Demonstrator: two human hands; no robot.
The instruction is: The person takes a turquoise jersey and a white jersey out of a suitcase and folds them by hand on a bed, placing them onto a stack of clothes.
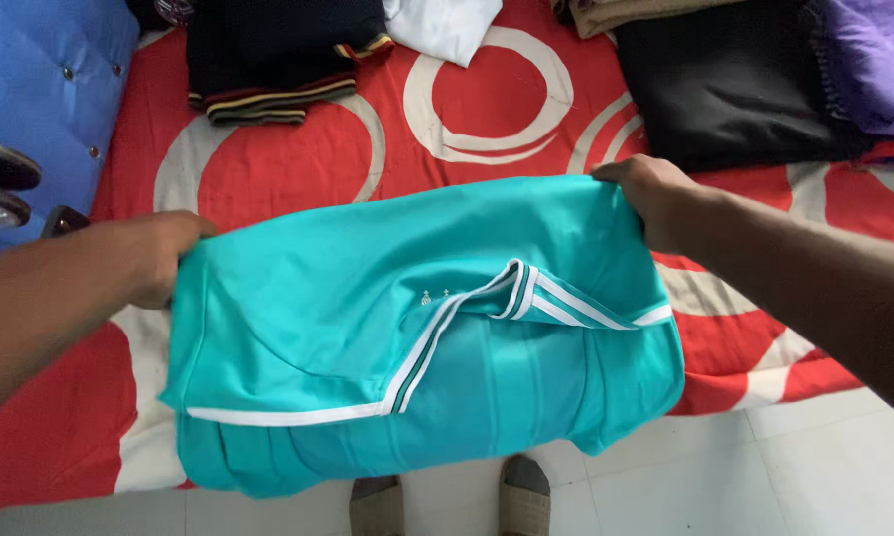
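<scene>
Fabric is being held up between two hands over the edge of a bed: a turquoise shirt [368, 298] with white and dark striped trim along its folded edges. The shirt is being gripped at its upper left corner by the left hand [149, 258], whose fingers are being kept closed on the cloth, and at its upper right corner by the right hand [655, 199], which is likewise being kept clamped on the cloth. The garment is being stretched flat between the two, folded over on itself, with its lower part hanging down past the bed's edge toward the white tiled floor [814, 467].

Underneath, the bed is being covered by a red sheet [268, 159] printed with large cream rings. Further back on the sheet, other clothes are being kept well apart from the shirt: a dark folded garment with striped cuffs [268, 60] at the upper left, a white cloth [447, 25] just beside it, a black folded garment [725, 79] at the upper right, and a purple cloth [879, 60] touching the black one at the far right. A blue padded surface [40, 89] with studs is being seen at the far left. Two feet in grey slippers [452, 501] are being shown on the floor below the hanging shirt
</scene>
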